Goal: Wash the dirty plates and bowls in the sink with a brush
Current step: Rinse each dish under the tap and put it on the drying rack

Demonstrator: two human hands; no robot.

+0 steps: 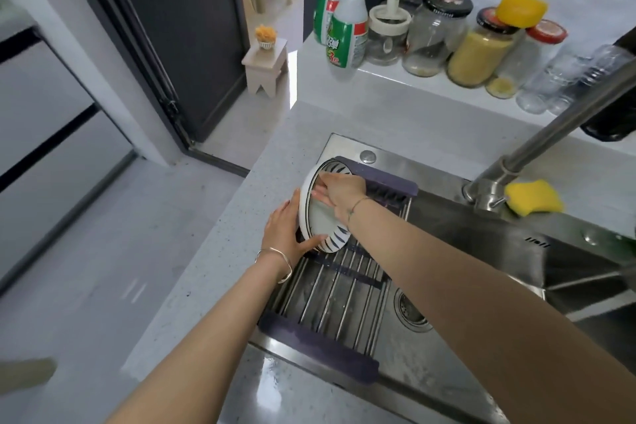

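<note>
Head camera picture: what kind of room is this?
Most likely a home kitchen: there is a stainless steel sink with a faucet, food jars lined along the counter ledge, and a striped bowl at the drying rack.

Bowl (321,208) on rack (330,289), rack over sink (481,251)

Speckled grey counter (220,251) in my kitchen, with a steel sink (499,251) set into its top. A roll-up rack (330,293) of metal rods lies across the sink's left end, and a striped bowl (320,217) stands on edge at its far end. A yellow sponge (533,198) lies just beside the faucet (488,189) base. On the raised ledge (395,79) behind, two green-capped bottles (347,27) stand next to a row of glass jars (437,34).
</note>
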